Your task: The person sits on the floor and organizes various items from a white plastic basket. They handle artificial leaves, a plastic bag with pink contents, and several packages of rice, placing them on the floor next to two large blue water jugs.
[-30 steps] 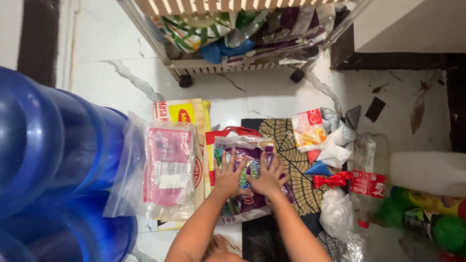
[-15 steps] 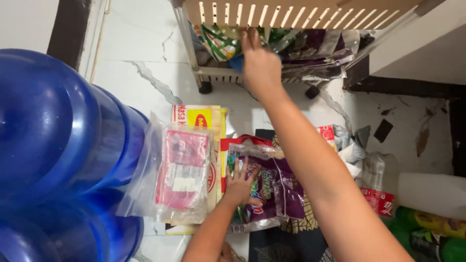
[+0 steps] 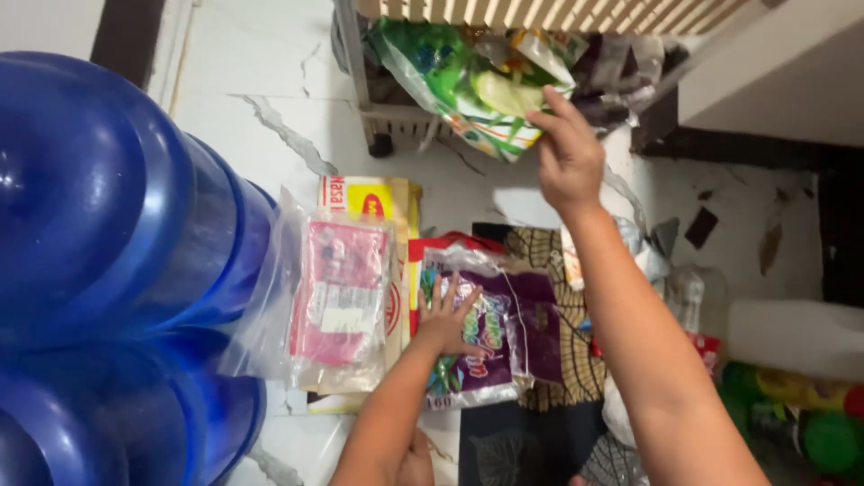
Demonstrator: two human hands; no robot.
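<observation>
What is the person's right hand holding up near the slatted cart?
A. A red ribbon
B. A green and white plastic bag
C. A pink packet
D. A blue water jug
B: the right hand pinches the edge of a green and white plastic bag by the cart, while the left hand lies flat on a purple packet.

Counted: two hands, the left hand (image 3: 447, 319) flat on one purple packet (image 3: 504, 337), the right hand (image 3: 569, 157) gripping one green packet (image 3: 468, 81) above it. Left of the purple packet: one clear bag (image 3: 337, 301) with pink contents, two blue water jugs (image 3: 90, 198).
</observation>
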